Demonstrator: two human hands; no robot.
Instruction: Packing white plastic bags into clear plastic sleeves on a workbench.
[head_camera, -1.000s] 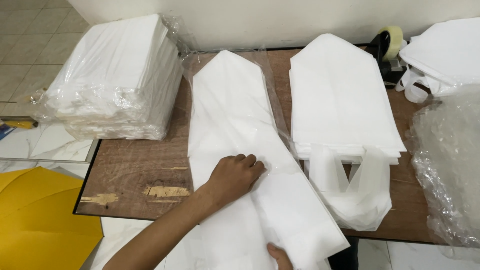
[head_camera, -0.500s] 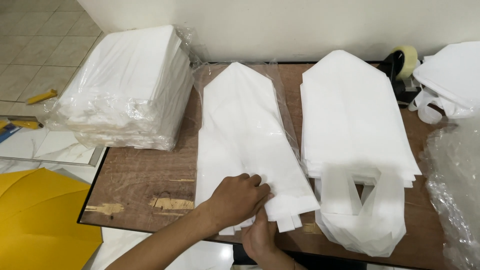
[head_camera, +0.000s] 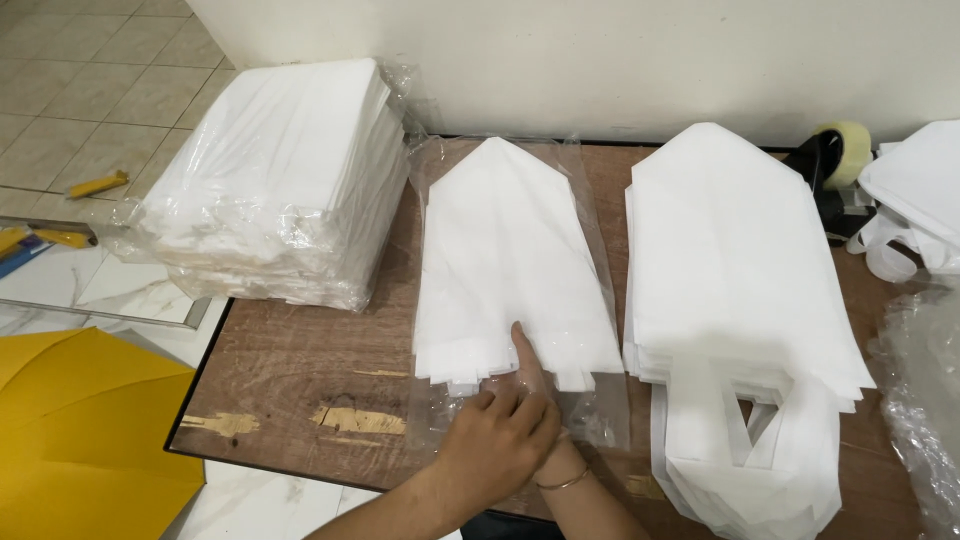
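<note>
1. We see a small stack of folded white bags (head_camera: 510, 265) lying flat inside a clear plastic sleeve (head_camera: 600, 395) in the middle of the desk (head_camera: 290, 370), with its pointed end toward the far edge and its cut ends toward the near edge.
2. Our left hand (head_camera: 500, 440) rests with loosely bent fingers on the open mouth of the sleeve, just below the ends of the bags; it presses and does not grip anything.
3. Our right hand (head_camera: 535, 385) lies partly under the left one. One finger is stretched out onto the lower end of the stack. Whether the other fingers hold the plastic, we cannot tell.
4. We judge that the stack is almost fully inside the sleeve, and that the mouth at the near edge is not yet closed.
5. To the right lies a taller pile of white bags (head_camera: 735, 260) without wrapping, its handles hanging over the near edge; we think these are not yet packed.
6. At the far left corner stands a wrapped bundle of bags (head_camera: 280, 180), which looks finished.
7. A tape dispenser (head_camera: 835, 160) stands at the far right.
</note>
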